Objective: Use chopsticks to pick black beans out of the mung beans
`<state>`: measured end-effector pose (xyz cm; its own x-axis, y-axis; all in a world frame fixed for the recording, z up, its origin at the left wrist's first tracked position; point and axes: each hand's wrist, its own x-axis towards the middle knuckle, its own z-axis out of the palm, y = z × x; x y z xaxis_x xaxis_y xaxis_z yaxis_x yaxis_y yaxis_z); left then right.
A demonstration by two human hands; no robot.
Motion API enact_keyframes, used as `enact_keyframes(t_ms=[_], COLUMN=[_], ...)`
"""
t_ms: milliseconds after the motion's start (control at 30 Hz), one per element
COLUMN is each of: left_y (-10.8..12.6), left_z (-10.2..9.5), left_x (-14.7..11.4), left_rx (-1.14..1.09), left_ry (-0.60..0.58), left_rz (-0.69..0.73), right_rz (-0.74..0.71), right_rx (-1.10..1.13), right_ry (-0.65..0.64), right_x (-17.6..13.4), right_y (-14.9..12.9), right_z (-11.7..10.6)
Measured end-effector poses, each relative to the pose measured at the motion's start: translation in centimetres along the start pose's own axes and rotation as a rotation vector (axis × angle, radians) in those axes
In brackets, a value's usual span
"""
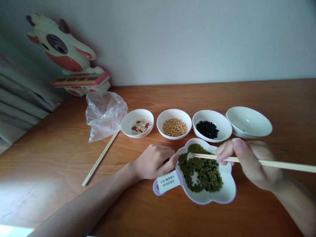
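Note:
A white flower-shaped dish with a lilac rim and handle holds green mung beans mixed with dark beans. My left hand grips the dish's left edge, thumb on the rim, other fingers curled. In my right hand is a pair of light wooden chopsticks, held slanting left, their tips together among the green beans. Whether a bean sits between the tips I cannot tell. Just behind the dish stands a white bowl of black beans.
Further left are a bowl of yellow soybeans and a bowl of pale flakes and red-brown pieces. A white bowl with a dark speck stands right. A clear plastic bag, spare chopsticks and a cow toy lie left.

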<state>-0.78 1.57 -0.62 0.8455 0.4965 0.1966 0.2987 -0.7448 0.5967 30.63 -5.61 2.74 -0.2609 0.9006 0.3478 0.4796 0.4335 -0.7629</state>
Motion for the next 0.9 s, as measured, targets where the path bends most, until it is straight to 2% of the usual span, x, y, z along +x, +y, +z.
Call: enact_keyframes(t_ms=[133,200,400,567,700,900], left_y=[-0.1,-0.1,0.1,0.0,-0.1,-0.1], left_z=[0.0,0.0,-0.1,-0.1,0.0,-0.1], left_x=[0.0,0.0,0.0,0.0,0.0,-0.1], left_rx=[0.007,-0.004,-0.02,-0.019,-0.011,-0.009], left_ry=[-0.003,-0.006,-0.011,-0.013,-0.013,-0.012], left_rz=[-0.004,-0.01,-0.019,-0.02,-0.011,-0.001], right_rz=[0.044,0.066,0.153,0.192,0.173,0.154], right_rx=[0.159,0.242,0.261,0.245,0.233,0.247], right_ry=[0.073,0.053,-0.214,-0.308,-0.319,-0.251], right_x=[0.1,0.2,-0.2,-0.4,-0.4,-0.5], right_y=[0.0,-0.2,-0.5,-0.9,-1.1,-1.3], right_z=[-0.4,-0.9,-1.4,0.0,0.5,0.5])
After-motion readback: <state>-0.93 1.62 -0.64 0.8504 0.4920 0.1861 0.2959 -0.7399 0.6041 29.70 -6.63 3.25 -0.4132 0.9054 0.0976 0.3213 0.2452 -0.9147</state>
